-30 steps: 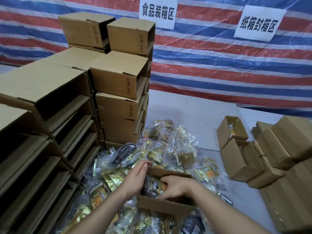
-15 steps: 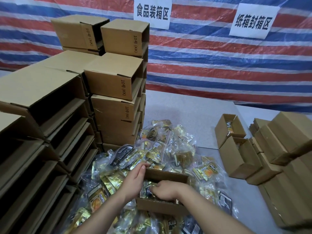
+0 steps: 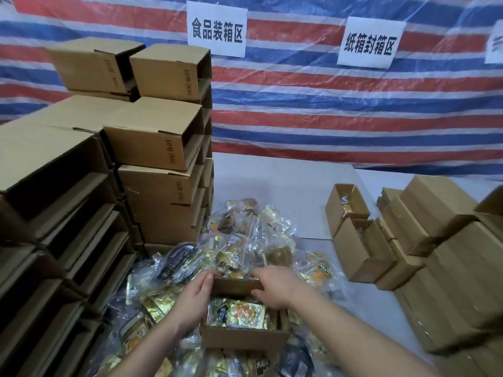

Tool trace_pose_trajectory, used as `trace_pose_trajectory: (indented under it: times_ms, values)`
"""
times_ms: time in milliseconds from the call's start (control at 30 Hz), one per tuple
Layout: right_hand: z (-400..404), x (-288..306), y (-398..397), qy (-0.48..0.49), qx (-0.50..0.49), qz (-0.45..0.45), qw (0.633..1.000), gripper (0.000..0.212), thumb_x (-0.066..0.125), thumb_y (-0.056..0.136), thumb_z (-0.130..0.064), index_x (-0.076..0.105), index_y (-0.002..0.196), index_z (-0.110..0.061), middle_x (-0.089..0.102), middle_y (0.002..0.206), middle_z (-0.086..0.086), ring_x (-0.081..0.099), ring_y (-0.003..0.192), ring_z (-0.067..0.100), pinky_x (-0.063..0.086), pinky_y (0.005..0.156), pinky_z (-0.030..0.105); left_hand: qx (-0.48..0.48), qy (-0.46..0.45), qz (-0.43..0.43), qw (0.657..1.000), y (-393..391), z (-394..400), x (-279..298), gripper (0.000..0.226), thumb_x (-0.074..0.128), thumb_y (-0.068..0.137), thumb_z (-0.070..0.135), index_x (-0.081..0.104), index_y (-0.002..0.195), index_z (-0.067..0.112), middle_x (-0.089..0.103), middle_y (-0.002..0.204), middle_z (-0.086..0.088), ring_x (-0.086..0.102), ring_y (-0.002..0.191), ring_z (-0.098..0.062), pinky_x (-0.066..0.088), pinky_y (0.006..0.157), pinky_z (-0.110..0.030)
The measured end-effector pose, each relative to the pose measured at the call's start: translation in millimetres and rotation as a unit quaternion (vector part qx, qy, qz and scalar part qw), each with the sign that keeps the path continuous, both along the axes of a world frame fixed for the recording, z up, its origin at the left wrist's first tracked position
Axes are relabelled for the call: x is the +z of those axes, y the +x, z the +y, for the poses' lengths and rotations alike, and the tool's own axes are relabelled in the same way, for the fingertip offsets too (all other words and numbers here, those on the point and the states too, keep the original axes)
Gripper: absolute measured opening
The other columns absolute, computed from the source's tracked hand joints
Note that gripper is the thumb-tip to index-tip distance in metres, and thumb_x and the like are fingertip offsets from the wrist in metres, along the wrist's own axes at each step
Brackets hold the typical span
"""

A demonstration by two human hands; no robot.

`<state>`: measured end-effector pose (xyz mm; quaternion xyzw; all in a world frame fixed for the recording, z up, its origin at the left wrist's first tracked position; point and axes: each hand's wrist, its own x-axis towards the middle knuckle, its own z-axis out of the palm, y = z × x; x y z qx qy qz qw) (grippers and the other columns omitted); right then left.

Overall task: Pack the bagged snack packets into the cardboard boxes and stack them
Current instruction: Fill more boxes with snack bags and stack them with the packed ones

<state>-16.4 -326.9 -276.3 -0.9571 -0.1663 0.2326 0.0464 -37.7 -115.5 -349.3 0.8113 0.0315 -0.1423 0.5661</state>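
Here, in the head view, a small open cardboard box (image 3: 243, 339) sits at about 6 o'clock on top of a heap of bagged snack packets (image 3: 236, 240) that spreads over the grey bench (image 3: 272, 180). Inside the box lies a gold-and-orange snack packet (image 3: 236, 314), face up, filling most of the opening. The left hand (image 3: 193, 297) rests flat along the box's left wall, fingers straight and pointing toward 12 o'clock, their tips at the far left corner. The right hand (image 3: 275, 284) reaches over the far flap (image 3: 235, 286) of the box with its fingers curled round the flap's edge, gripping it. At 9 to 11 o'clock rise tall stacks of empty cardboard boxes (image 3: 152, 137) lying on their sides, open ends toward 3 o'clock, some printed with black characters on the side panel. At 3 o'clock two open boxes (image 3: 353, 235) stand one behind the other on the bench, the farther one showing a packet inside; just beside them, toward 4 o'clock, are stacks of closed boxes (image 3: 449, 268). Behind the bench hangs a red, white and blue striped tarp (image 3: 326, 118) carrying two white paper signs (image 3: 217, 28) with black Chinese characters, at 12 and 1 o'clock, and the edge of a third at the frame's right side.
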Motion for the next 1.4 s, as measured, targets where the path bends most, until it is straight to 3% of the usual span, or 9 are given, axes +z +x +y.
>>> trace_pose_trajectory:
  times_ms: [267, 467, 567, 667, 767, 833, 967, 1200, 1400]
  values:
    - [-11.4, -15.8, -4.6, 0.056, -0.063, 0.007, 0.996, 0.01, 0.051, 0.1, -0.021, 0.056, 0.097, -0.03, 0.062, 0.089, -0.004, 0.064, 0.08, 0.015, 0.056, 0.069, 0.032, 0.046, 0.066, 0.023, 0.996, 1.7, -9.0, 15.6, 0.029, 0.037, 0.105, 0.045, 0.06, 0.116, 0.031, 0.064, 0.097, 0.014, 0.059, 0.084, -0.002, 0.042, 0.064, -0.022]
    - [-39.7, 3.7, -0.6, 0.105, -0.107, -0.017, 0.988, 0.013, 0.054, 0.1, -0.027, 0.058, 0.088, -0.027, 0.064, 0.087, -0.005, 0.063, 0.075, 0.012, 0.052, 0.062, 0.03, 0.103, 0.006, 0.027, 0.994, 6.5, -39.8, 50.8, 0.031, 0.036, 0.101, 0.058, 0.055, 0.114, 0.038, 0.054, 0.107, 0.017, 0.049, 0.099, -0.003, 0.037, 0.079, -0.023]
    - [-67.1, 20.6, 4.2, 0.137, -0.164, -0.067, 0.975, 0.013, 0.054, 0.099, -0.028, 0.056, 0.086, -0.029, 0.061, 0.08, -0.005, 0.059, 0.069, 0.012, 0.038, 0.053, 0.027, 0.134, -0.01, -0.019, 0.991, 9.8, -63.8, 77.5, 0.049, 0.039, 0.1, 0.059, 0.059, 0.129, 0.025, 0.059, 0.122, 0.006, 0.052, 0.11, -0.014, 0.04, 0.09, -0.032]
    - [-99.3, 32.2, 4.9, 0.174, -0.255, -0.122, 0.943, 0.011, 0.053, 0.098, -0.029, 0.055, 0.087, -0.025, 0.062, 0.084, 0.002, 0.06, 0.079, 0.025, 0.041, 0.061, 0.031, 0.12, -0.031, -0.024, 0.992, 4.0, -98.3, 96.1, 0.077, 0.05, 0.09, 0.066, 0.038, 0.15, 0.02, 0.048, 0.147, -0.001, 0.053, 0.122, -0.018, 0.051, 0.095, -0.032]
    - [-129.6, 35.4, 3.7, 0.203, -0.346, -0.166, 0.901, 0.013, 0.052, 0.098, -0.029, 0.057, 0.091, -0.02, 0.064, 0.091, 0.005, 0.062, 0.09, 0.032, 0.05, 0.071, 0.035, 0.06, -0.076, 0.016, 0.995, -3.8, -148.9, 111.2, 0.094, 0.063, 0.082, 0.063, 0.025, 0.155, 0.019, 0.054, 0.126, 0.01, 0.064, 0.097, 0.003, 0.051, 0.077, -0.01]
    - [-147.5, 34.3, 1.0, 0.194, -0.384, -0.19, 0.883, 0.013, 0.051, 0.099, -0.03, 0.055, 0.092, -0.02, 0.063, 0.093, 0.006, 0.063, 0.094, 0.033, 0.046, 0.069, 0.034, 0.023, -0.083, 0.029, 0.996, -5.2, -185.7, 116.2, 0.097, 0.061, 0.078, 0.067, 0.025, 0.155, 0.019, 0.053, 0.126, 0.014, 0.06, 0.106, -0.005, 0.046, 0.091, -0.019]
    - [-181.1, 27.4, -7.6, 0.149, -0.428, -0.219, 0.864, 0.016, 0.049, 0.099, -0.03, 0.061, 0.1, -0.019, 0.068, 0.106, 0.008, 0.064, 0.102, 0.032, 0.037, 0.068, 0.03, -0.015, -0.069, 0.073, 0.995, 3.1, -250.0, 115.6, 0.084, 0.052, 0.097, 0.054, 0.01, 0.157, 0.011, 0.035, 0.155, -0.008, 0.045, 0.128, -0.027, 0.042, 0.108, -0.047]
    - [-239.3, 20.6, -25.7, 0.122, -0.478, -0.199, 0.847, 0.036, 0.038, 0.1, -0.035, 0.064, 0.106, -0.012, 0.069, 0.109, 0.013, 0.064, 0.101, 0.034, 0.038, 0.071, 0.033, -0.057, 0.005, 0.093, 0.994, 16.4, -325.9, 101.2, 0.055, 0.031, 0.103, 0.022, 0.014, 0.153, 0.006, 0.05, 0.138, -0.026, 0.051, 0.127, -0.044, 0.044, 0.104, -0.05]
    - [-284.7, 16.1, -27.5, 0.083, -0.474, -0.177, 0.859, 0.026, 0.039, 0.1, -0.026, 0.058, 0.107, -0.009, 0.068, 0.112, 0.016, 0.064, 0.104, 0.034, 0.044, 0.075, 0.035, -0.089, 0.002, 0.099, 0.991, 15.0, -369.1, 85.4, 0.04, 0.029, 0.102, 0.016, 0.033, 0.14, 0.003, 0.056, 0.121, -0.027, 0.058, 0.102, -0.035, 0.047, 0.085, -0.043]
